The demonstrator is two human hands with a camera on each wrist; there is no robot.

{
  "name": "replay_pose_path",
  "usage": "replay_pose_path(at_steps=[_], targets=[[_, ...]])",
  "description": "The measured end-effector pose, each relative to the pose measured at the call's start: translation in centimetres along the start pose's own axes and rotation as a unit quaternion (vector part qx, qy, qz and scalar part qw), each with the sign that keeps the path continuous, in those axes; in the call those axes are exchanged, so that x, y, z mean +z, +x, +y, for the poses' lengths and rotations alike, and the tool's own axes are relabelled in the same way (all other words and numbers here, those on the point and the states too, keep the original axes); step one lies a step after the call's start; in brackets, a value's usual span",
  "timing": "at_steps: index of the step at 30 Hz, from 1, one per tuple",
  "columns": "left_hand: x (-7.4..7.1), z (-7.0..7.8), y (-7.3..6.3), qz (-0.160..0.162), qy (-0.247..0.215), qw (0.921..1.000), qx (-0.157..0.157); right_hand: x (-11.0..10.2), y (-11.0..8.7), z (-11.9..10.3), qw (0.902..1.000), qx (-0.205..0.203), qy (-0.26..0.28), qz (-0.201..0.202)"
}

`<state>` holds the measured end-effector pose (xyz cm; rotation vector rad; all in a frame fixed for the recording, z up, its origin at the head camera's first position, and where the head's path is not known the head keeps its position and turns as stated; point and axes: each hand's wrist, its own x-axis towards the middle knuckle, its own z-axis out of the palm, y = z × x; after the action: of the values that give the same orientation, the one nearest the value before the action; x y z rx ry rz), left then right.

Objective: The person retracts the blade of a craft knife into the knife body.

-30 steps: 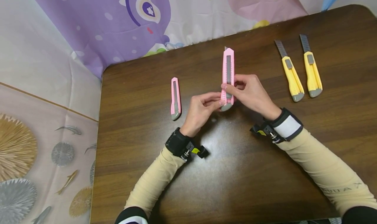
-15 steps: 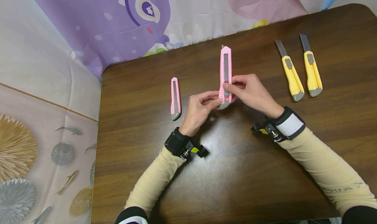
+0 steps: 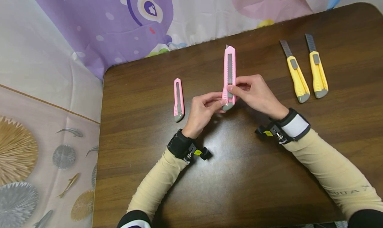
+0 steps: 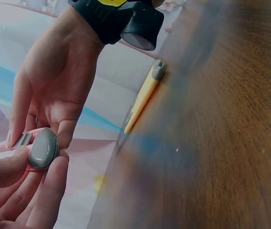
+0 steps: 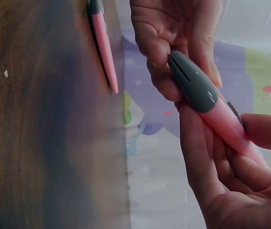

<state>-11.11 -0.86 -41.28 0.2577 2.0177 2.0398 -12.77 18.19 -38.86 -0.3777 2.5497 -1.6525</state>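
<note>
A pink box cutter with a grey end cap is held up over the table between both hands, its top pointing away from me. Only a small tip of blade shows at that top. My left hand pinches the lower end near the cap. From the right side, my right hand grips the body, fingers behind it and thumb at the grey slider, as the right wrist view shows. A second pink box cutter lies on the table to the left, no blade showing.
Two yellow box cutters lie side by side at the right of the brown wooden table, blades extended away from me. A patterned curtain hangs along the table's back edge.
Over the first half second the held box cutter shifted slightly left and away from me, with both hands still on it. Since then it has hardly moved.
</note>
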Motion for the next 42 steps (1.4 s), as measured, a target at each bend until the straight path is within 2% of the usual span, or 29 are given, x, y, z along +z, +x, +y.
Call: replay_pose_path(at_steps=[10,27,33,42], targets=[[-0.08,0.08,0.07,-0.004,0.000,1.0000,0.006,-0.16,0.03,0.12,0.9998,-0.015,-0.010,-0.004],[-0.40,0.26,0.08,0.003,0.016,0.9999,0.000,0.00,-0.05,-0.10,0.9998,-0.006,-0.013,-0.011],[-0.43,0.27,0.11,0.004,0.018,0.9998,-0.001,-0.02,0.01,-0.16,0.9997,0.010,-0.005,-0.023],[-0.42,0.32,0.16,0.008,0.019,0.9998,0.005,0.09,0.08,-0.09,0.9996,0.013,0.010,-0.021]])
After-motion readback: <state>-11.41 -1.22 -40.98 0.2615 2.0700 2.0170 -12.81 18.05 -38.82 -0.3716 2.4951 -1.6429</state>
